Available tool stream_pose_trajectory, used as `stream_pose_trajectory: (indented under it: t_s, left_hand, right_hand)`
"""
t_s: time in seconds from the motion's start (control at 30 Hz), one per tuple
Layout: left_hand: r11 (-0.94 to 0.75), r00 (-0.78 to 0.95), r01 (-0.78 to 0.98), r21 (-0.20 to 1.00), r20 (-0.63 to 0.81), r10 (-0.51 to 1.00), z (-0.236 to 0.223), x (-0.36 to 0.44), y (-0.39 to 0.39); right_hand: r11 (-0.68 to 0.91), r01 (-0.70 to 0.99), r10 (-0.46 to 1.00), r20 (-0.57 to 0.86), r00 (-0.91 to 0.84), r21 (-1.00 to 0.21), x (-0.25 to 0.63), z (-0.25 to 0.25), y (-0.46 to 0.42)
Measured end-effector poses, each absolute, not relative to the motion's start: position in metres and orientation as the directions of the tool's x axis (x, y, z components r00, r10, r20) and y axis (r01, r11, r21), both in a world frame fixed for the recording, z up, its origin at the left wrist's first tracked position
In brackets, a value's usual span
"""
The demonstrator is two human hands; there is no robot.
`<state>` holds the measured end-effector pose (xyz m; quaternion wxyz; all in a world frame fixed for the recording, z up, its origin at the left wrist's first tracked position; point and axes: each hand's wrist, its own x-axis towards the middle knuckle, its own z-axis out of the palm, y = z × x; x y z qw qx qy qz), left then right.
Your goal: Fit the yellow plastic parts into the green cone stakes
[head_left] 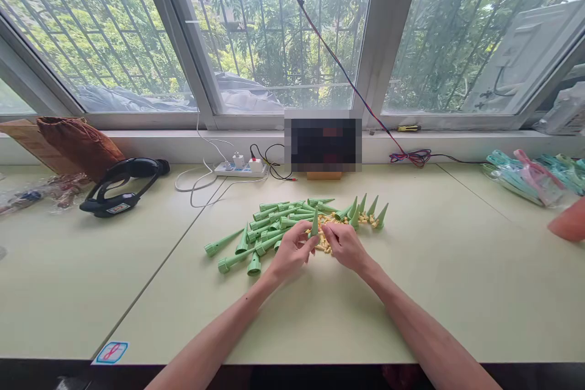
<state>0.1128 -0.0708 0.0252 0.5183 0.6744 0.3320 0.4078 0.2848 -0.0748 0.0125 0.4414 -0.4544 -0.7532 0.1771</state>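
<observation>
A heap of green plastic parts (274, 219), long stems and short pointed cones, lies on the pale green table (411, 292). Small yellow pieces (325, 245) are scattered among them. My left hand (290, 253) pinches a green cone (314, 223) upright by its base. Next to it, touching that cone, my right hand (345, 245) has its fingers closed in a pinch; what they hold is too small to make out. More cones (365, 210) stand just beyond my right hand.
A black headset (123, 186) and a brown bag (77, 143) lie at the left. A power strip (240, 166) with cables sits by the window sill, beside a blurred screen (323, 143). Bagged pastel clips (530, 180) lie far right, near another person's arm (569, 222).
</observation>
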Motion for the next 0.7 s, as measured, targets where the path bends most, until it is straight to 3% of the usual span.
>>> stream_pose_trajectory:
  t_s: [0.3, 0.5, 0.7]
  left_hand:
    - [-0.102, 0.374, -0.058, 0.993, 0.116, 0.92, 0.0331, 0.1169, -0.0716]
    - [-0.056, 0.345, -0.12, 0.991, 0.094, 0.934, 0.0328, 0.1152, -0.0684]
    - [-0.094, 0.354, -0.075, 0.993, 0.115, 0.928, 0.0304, 0.1155, -0.0698]
  right_hand:
    - [0.485, 0.475, 0.856, 0.51, -0.084, -0.735, 0.2838, 0.0137, -0.0762]
    - [0.576, 0.441, 0.806, 0.57, -0.162, -0.688, 0.2854, 0.0134, -0.0749]
    - [0.581, 0.445, 0.802, 0.571, -0.173, -0.682, 0.2866, 0.0113, -0.0741]
